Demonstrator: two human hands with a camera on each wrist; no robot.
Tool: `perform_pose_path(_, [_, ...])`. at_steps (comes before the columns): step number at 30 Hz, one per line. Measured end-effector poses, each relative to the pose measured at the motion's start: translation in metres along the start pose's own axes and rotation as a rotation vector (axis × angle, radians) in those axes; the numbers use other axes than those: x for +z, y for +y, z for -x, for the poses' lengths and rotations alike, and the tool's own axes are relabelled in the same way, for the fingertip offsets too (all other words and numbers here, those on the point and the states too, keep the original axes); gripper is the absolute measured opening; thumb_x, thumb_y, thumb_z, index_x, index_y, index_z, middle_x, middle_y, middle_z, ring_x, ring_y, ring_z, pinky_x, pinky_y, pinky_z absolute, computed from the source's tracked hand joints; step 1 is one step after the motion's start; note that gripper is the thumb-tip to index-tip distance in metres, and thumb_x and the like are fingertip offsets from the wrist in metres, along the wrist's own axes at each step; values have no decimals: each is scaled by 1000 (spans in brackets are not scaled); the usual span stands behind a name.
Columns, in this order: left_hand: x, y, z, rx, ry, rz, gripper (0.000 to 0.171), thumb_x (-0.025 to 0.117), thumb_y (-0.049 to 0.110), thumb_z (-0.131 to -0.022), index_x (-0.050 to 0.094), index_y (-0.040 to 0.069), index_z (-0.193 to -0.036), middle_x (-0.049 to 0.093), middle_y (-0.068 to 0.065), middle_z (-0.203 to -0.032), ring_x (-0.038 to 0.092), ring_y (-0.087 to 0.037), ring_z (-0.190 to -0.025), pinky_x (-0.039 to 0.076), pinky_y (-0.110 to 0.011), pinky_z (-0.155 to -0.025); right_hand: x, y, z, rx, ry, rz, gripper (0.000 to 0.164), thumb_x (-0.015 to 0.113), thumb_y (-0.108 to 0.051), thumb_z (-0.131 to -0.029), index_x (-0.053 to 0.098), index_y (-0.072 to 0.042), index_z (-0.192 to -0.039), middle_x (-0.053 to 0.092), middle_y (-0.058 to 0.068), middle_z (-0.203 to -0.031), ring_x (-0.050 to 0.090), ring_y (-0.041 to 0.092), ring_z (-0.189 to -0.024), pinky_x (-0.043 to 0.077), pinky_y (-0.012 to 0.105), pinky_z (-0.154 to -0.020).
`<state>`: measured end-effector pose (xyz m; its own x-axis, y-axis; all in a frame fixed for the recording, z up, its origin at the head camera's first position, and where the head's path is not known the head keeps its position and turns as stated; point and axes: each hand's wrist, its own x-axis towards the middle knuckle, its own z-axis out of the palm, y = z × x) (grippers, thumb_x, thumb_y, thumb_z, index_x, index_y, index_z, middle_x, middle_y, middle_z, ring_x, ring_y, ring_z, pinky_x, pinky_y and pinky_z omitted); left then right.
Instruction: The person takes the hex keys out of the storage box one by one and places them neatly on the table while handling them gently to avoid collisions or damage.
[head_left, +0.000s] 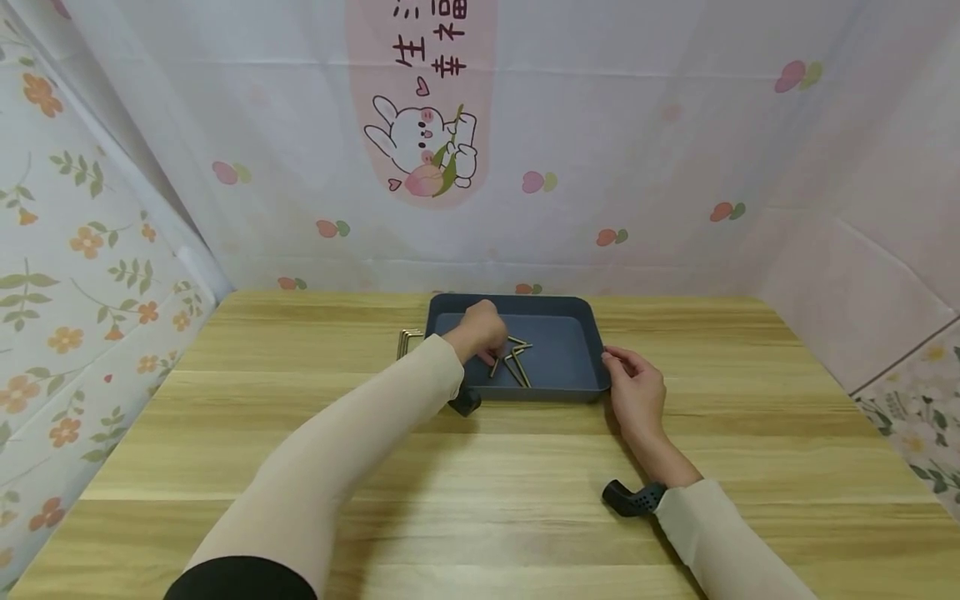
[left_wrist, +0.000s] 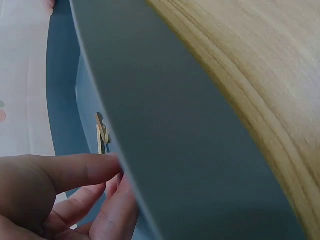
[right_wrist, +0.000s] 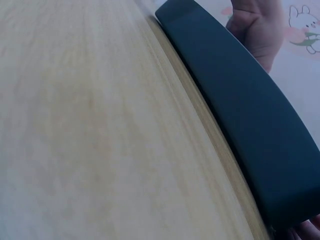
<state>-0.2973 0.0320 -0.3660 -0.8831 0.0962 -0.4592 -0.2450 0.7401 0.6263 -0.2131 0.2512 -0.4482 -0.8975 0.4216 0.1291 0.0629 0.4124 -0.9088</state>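
Note:
A blue-grey rectangular tray lies on the table with several brass-coloured L-shaped hex keys loose on its floor. My left hand reaches over the tray's left side, fingers down inside it, pinching one hex key whose end shows below the fingertips. In the left wrist view, thumb and fingers come together behind the tray wall, which hides their tips. At the tray's right edge my right hand grips the rim near the front corner, thumb toward me.
More L-shaped hex keys lie nested side by side on the wooden table, just left of the tray. Behind the table hangs a white printed cloth, close to the tray's far side. Dark wrist mounts sit at both cuffs.

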Motion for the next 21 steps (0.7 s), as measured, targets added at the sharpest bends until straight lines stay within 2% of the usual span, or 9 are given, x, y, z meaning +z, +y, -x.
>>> perform_pose_path(4, [-6, 0, 3, -3, -51, 43, 28, 69, -3, -92, 67, -5, -120, 53, -18, -142, 61, -31, -123, 60, -38, -96, 0, -1, 0, -5, 5, -9, 29, 63, -30, -100, 75, -13, -120, 74, 0, -101, 56, -2, -77, 42, 13, -61])
perform_pose_path(7, [-8, -1, 4, 11, -75, 37, 22, 68, -1, -93, 71, -4, -115, 55, -16, -141, 56, -29, -130, 56, -37, -103, 1, -1, 0, -6, 4, -22, 27, 63, -27, -99, 75, -12, -118, 73, -2, -98, 56, -1, -76, 42, 13, -60])
perform_pose_path(10, [-9, -2, 5, 38, -64, 38, 18, 64, 0, -96, 74, -4, -111, 64, -14, -133, 62, -29, -122, 59, -37, -98, 2, -1, 0, -14, 2, -30, 26, 63, -25, -100, 75, -11, -118, 74, 4, -101, 56, -3, -76, 42, 12, -61])
perform_pose_path(13, [-10, -3, 5, 70, -35, 60, 22, 62, 0, -96, 75, -1, -114, 72, -15, -121, 72, -30, -102, 63, -37, -85, 2, -2, 1, -22, 6, -32, 27, 63, -25, -100, 75, -10, -118, 75, 10, -106, 57, -6, -77, 43, 10, -63])
perform_pose_path(17, [-14, -3, 3, 88, -12, 108, 29, 66, -4, -93, 73, 2, -120, 73, -17, -113, 72, -24, -80, 65, -35, -74, 3, -1, 0, -14, 12, -25, 26, 63, -25, -99, 75, -11, -118, 75, 12, -110, 58, -9, -80, 45, 8, -66])
perform_pose_path(19, [-17, -4, 2, 91, -13, 135, 32, 67, -7, -90, 72, 1, -121, 73, -18, -113, 70, -23, -78, 65, -35, -73, 3, 0, 0, -13, 13, -20, 27, 63, -25, -99, 75, -11, -118, 75, 12, -110, 58, -9, -80, 44, 8, -65])
perform_pose_path(21, [-21, -5, 2, 106, -28, 158, 33, 67, -8, -90, 71, 0, -122, 73, -19, -115, 72, -25, -85, 65, -35, -75, 1, 0, 0, -16, 16, -13, 27, 63, -26, -100, 75, -11, -119, 75, 11, -110, 58, -10, -80, 44, 9, -65])
